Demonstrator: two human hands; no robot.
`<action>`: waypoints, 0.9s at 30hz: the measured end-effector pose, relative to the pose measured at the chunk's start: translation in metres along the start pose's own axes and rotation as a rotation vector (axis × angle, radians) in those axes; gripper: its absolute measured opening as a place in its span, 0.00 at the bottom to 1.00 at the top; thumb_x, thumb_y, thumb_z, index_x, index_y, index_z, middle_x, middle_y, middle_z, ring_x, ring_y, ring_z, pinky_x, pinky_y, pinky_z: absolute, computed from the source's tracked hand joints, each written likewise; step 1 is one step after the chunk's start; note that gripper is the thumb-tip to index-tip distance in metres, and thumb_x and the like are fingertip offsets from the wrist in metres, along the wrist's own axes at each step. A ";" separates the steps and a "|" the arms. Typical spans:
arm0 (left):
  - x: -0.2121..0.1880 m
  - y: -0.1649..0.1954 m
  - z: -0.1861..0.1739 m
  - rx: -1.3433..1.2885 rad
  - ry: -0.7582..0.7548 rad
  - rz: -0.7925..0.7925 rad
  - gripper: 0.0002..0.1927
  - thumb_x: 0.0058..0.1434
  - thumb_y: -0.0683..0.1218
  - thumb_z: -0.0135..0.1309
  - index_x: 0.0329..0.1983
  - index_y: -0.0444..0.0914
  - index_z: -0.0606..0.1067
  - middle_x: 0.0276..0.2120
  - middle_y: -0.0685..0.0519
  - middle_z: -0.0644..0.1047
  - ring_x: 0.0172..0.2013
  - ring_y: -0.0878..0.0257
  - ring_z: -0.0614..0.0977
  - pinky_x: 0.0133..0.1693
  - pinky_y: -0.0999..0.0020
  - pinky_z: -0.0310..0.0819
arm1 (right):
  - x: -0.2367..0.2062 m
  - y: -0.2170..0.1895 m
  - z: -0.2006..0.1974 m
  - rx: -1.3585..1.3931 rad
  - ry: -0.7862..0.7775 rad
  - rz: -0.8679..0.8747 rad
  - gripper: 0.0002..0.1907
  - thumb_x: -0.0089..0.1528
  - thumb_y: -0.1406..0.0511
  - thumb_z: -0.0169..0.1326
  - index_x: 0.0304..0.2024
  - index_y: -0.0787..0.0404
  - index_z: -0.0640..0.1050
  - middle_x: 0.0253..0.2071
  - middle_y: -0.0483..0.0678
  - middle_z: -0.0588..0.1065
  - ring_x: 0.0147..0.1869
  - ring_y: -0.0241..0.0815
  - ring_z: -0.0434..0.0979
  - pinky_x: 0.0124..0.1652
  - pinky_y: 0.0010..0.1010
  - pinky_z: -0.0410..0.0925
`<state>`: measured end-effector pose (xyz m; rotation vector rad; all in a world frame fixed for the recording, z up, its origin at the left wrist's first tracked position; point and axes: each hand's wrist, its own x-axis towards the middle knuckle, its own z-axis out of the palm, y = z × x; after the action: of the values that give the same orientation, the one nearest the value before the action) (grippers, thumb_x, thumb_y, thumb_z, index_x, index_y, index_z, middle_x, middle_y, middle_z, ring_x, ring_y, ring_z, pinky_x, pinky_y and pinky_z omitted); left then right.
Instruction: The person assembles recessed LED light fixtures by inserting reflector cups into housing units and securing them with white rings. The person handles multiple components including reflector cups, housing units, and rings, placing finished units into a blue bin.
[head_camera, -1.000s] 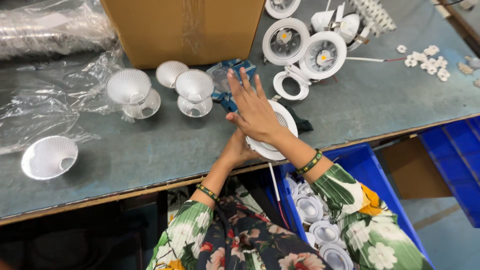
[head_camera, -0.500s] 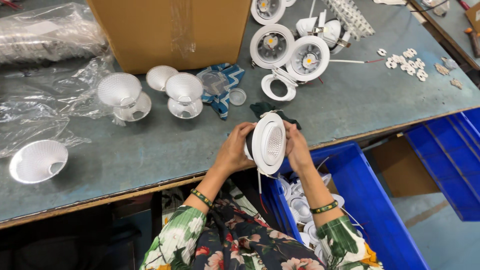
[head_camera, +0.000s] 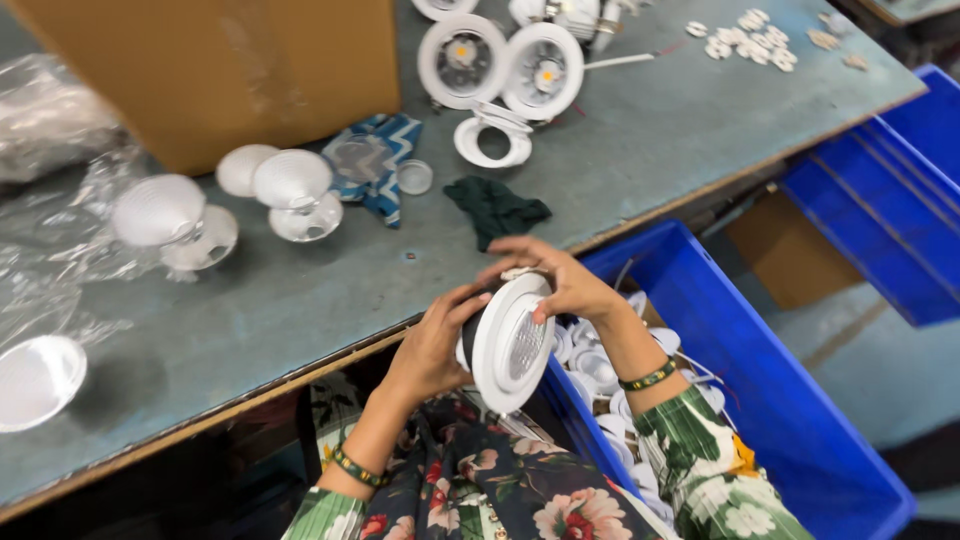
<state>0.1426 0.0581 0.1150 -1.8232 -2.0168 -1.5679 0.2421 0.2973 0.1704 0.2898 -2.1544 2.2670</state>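
Observation:
Both hands hold a round white downlight fitting (head_camera: 507, 345) off the table, over my lap, its ribbed reflector face tilted toward me. My left hand (head_camera: 432, 345) grips its black back and rim from the left. My right hand (head_camera: 556, 280) curls over the top rim, thumb on the front ring. The fitting hangs just left of a blue bin (head_camera: 760, 400) that holds several more white fittings (head_camera: 600, 370).
The grey table (head_camera: 300, 290) bears white reflector cups (head_camera: 292, 180), a clear lens disc (head_camera: 414, 177), a dark green cloth (head_camera: 495, 208), a patterned cloth (head_camera: 375, 170), assembled downlights (head_camera: 500, 65), a cardboard box (head_camera: 220, 70), plastic bags (head_camera: 50, 120) and small white parts (head_camera: 750, 45). A second blue bin (head_camera: 890, 200) stands right.
The fitting has been lifted off the table edge, turned up on edge and brought toward my lap. My right hand shifted from pressing flat on it to gripping its top rim.

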 end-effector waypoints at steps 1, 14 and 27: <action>-0.004 0.001 0.004 -0.055 -0.013 -0.012 0.52 0.37 0.46 0.76 0.66 0.44 0.62 0.64 0.44 0.68 0.61 0.43 0.75 0.55 0.55 0.75 | -0.005 -0.003 0.002 -0.002 -0.042 0.039 0.47 0.49 0.55 0.75 0.65 0.65 0.70 0.61 0.55 0.76 0.67 0.46 0.75 0.66 0.39 0.67; -0.069 -0.007 0.038 -0.303 -0.146 -0.183 0.50 0.39 0.44 0.72 0.67 0.35 0.63 0.64 0.40 0.68 0.65 0.46 0.70 0.65 0.58 0.62 | -0.060 0.054 0.075 -0.154 0.464 0.095 0.18 0.54 0.63 0.71 0.44 0.62 0.81 0.44 0.45 0.81 0.49 0.34 0.80 0.51 0.27 0.72; -0.193 -0.069 0.064 -1.005 -0.109 -0.896 0.46 0.49 0.34 0.59 0.72 0.33 0.56 0.63 0.41 0.68 0.60 0.52 0.73 0.58 0.57 0.68 | -0.083 0.124 0.104 -0.090 0.972 0.107 0.18 0.53 0.60 0.70 0.40 0.61 0.80 0.39 0.42 0.79 0.44 0.32 0.78 0.46 0.25 0.71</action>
<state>0.1906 -0.0323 -0.0738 -1.0399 -2.4937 -3.2264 0.3215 0.1972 0.0405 -0.7773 -1.7115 1.7359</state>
